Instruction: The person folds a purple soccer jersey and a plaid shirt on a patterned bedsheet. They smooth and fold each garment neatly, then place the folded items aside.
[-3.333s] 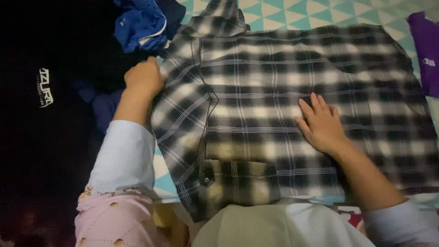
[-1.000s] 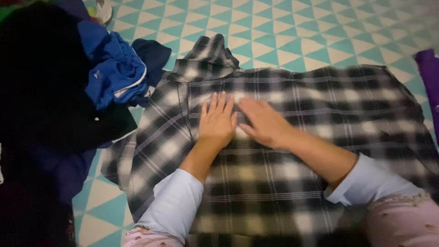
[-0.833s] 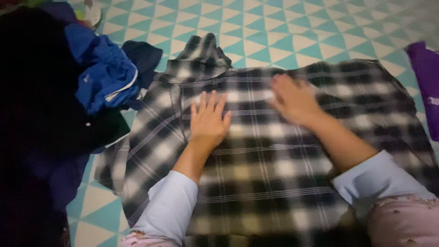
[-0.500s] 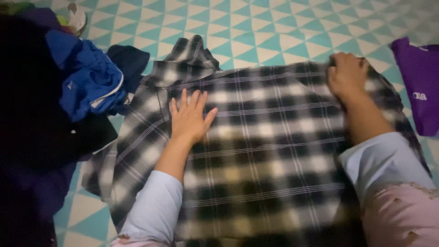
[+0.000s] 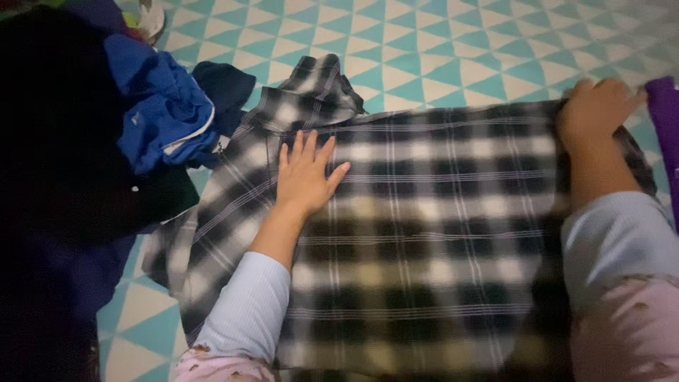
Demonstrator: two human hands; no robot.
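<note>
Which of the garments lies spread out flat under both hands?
The black-and-white plaid shirt; the blue garment and the dark clothes lie crumpled beside it, and the purple one shows only at the edge.

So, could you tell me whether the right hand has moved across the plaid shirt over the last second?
Yes. The right hand slid from beside the left hand out to the plaid shirt's far right edge.

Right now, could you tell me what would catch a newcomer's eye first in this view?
The black-and-white plaid shirt spread flat across the teal triangle-patterned floor dominates the middle. The left hand lies flat on it near the collar, while the right hand closes on its far right edge. At upper left a crumpled blue garment sits on a dark clothes pile.
</note>
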